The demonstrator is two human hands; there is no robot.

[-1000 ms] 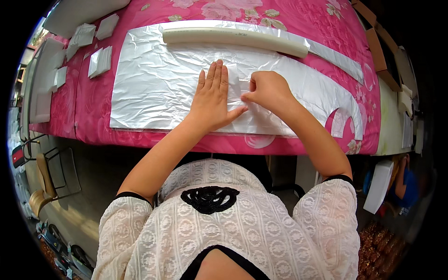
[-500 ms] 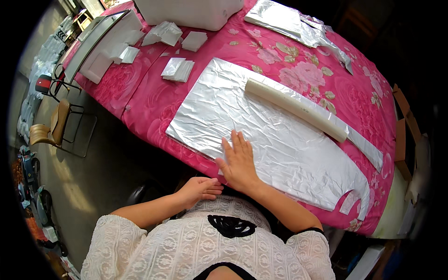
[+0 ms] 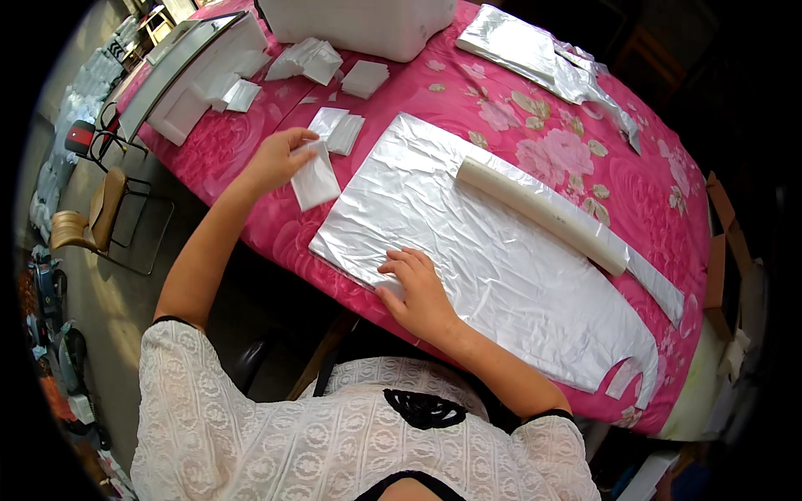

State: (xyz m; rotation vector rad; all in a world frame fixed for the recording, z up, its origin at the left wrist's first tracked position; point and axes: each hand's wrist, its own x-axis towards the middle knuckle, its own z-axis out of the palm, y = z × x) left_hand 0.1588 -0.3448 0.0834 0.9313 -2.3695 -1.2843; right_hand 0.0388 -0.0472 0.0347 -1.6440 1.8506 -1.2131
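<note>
Pinches a folded white plastic piece (image 3: 317,185) in the left hand (image 3: 286,159), with thumb and fingers closed together on its upper left edge and most of the rectangle uncovered, slanting down toward the lower right. Has this grip just left of a broad spread of crinkled silvery-white film (image 3: 401,196), near a small fanned stack of similar white pieces (image 3: 344,135). Cannot tell about contact between the held piece's lower edge and the pink flowered bench (image 3: 468,92) beneath.

Holds the right hand (image 3: 415,292) palm down at the near left edge of the film, in a loose grip with fingers slightly bent and a little apart, thumb pointing left. Cannot tell how firmly pressed there.

Has a long pale tube (image 3: 541,215) lying lengthwise on the film, toward its far edge. Shows, farther off, a large white bin (image 3: 359,25) behind more folded white pieces (image 3: 364,79), and, at upper right, a folded silvery bundle (image 3: 510,46) with one ragged end.
</note>
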